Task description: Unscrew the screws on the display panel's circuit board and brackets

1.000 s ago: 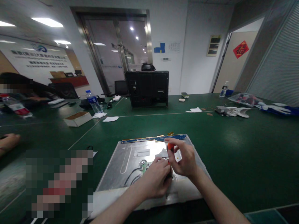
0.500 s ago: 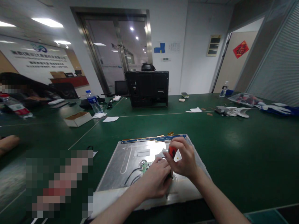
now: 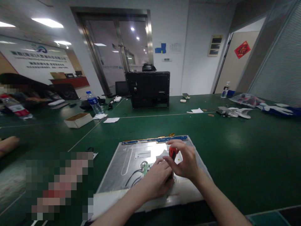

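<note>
A flat silver display panel (image 3: 113,169) lies back-up in front of me, with a blue circuit strip (image 3: 150,140) along its far edge. My right hand (image 3: 185,157) has thumb and fingers around the red and black handle of a screwdriver (image 3: 172,152), which stands roughly upright over the panel. Just left of it, my left hand (image 3: 157,179) rests low on the panel with its fingers curled in by the tool's lower end. What those fingers grip is hidden. Beside them sits a small green circuit board (image 3: 146,169) with black wires.
A black monitor-like housing (image 3: 148,89) stands at the back of the green table (image 3: 235,150). To the left are an open white box (image 3: 78,121), a water bottle (image 3: 94,103) and another person's arm (image 3: 9,146). White and grey parts (image 3: 234,112) lie at right.
My right hand has shifted slightly, its fingers a little more extended around the screwdriver handle, which leans a touch to the left. My left hand and the panel stay in place.
</note>
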Tool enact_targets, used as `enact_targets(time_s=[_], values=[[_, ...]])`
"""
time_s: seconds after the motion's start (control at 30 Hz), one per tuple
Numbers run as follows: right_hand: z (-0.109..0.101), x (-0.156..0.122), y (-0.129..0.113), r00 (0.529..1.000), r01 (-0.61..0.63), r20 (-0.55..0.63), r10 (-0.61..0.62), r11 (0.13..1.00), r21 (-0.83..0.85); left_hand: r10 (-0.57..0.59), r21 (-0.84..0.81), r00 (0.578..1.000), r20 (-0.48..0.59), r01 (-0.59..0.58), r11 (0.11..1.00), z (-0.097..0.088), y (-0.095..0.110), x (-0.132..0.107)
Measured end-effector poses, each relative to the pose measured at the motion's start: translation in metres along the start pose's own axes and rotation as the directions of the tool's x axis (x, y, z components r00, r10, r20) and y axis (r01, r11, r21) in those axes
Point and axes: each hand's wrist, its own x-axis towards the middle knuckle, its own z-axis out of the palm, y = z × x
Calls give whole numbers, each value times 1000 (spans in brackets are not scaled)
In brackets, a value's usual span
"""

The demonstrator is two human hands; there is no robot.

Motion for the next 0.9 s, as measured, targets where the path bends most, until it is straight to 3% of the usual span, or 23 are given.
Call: enact_targets(time_s=[0.2,0.57,0.9], values=[[2,1,1,1000,-1,-23,-1,994,-105,0,13,1000,9,-1,1000,0,0,0],[-1,1,-2,1000,-27,7,27,999,30,31,5,999,14,-31,999,-5,2,-2],[-1,4,-4,1000,-7,-21,6,999,-35,43,-22,999,9,-43,999,-8,4,-2]])
